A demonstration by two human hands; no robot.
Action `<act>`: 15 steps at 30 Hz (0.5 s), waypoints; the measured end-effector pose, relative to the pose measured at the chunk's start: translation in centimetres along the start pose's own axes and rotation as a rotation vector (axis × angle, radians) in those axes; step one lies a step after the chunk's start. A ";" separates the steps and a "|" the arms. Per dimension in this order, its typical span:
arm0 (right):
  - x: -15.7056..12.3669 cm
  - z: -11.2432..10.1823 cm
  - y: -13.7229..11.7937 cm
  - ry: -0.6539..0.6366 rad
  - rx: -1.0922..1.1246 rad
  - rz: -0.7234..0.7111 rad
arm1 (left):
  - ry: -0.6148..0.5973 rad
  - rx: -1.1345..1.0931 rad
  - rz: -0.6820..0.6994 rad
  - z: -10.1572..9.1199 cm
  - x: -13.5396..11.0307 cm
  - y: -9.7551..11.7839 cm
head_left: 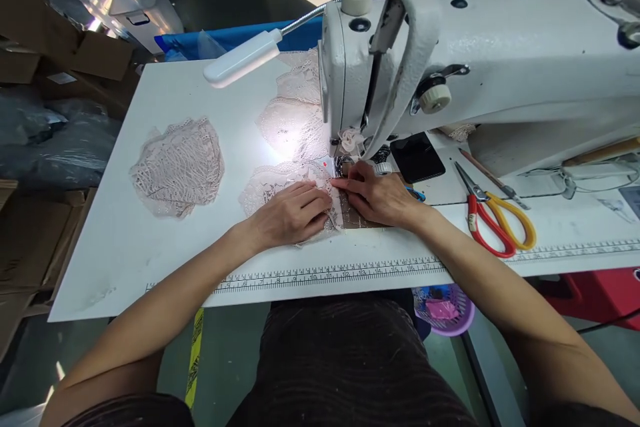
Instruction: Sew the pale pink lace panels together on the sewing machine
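Note:
A pale pink lace piece [265,188] lies at the sewing machine's needle area, its edge by the presser foot [337,167]. My left hand [295,213] is closed on this lace, fingers bent together and thumb hidden. To the right of the needle, my right hand [375,195] pinches the lace edge with its index finger stretched toward the presser foot. Brown material [363,217] shows under my right hand. The white sewing machine [480,47] stands over the work, with a small fabric rose [351,140] on its needle end.
More lace [295,107] lies behind, and a lace pile [180,167] sits at left. A lamp [243,59] hangs over the table [115,247]. At right are a black phone [417,156], scissors [493,213] and a pointed tool [493,177]. A printed ruler [300,277] runs along the front edge.

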State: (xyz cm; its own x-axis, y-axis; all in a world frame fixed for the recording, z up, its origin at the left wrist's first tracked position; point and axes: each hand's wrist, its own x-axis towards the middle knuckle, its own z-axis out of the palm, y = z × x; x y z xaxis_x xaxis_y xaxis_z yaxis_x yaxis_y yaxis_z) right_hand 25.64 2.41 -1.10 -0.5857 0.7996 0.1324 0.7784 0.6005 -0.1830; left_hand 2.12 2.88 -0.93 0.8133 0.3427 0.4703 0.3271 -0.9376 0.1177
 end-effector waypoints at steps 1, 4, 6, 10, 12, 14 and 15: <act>0.0 0.1 0.0 0.018 -0.011 0.000 | -0.026 0.013 0.000 0.0 0.1 0.0; -0.1 0.6 -0.2 0.072 -0.020 -0.002 | -0.043 0.052 0.018 -0.1 0.2 0.2; -0.2 0.8 -0.2 0.101 0.007 0.000 | -0.005 0.055 0.034 -0.1 0.1 0.2; -0.6 1.1 0.1 0.145 0.133 0.031 | 0.063 0.047 0.086 -0.1 -0.1 0.1; -0.7 1.2 0.3 0.146 0.193 0.065 | 0.075 0.047 0.086 -0.2 0.0 0.1; -0.8 1.2 0.4 0.138 0.227 0.090 | 0.085 0.038 0.087 -0.2 0.0 0.0; -0.8 1.2 0.4 0.137 0.239 0.094 | 0.091 0.031 0.090 -0.2 0.1 0.0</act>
State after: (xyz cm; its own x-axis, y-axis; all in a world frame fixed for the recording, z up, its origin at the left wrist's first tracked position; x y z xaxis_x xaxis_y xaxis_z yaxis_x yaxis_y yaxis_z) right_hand 26.17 1.97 -2.49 -0.4648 0.8547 0.2313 0.7430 0.5186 -0.4231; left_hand 2.07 2.95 -0.72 0.7934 0.2490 0.5555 0.2704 -0.9617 0.0449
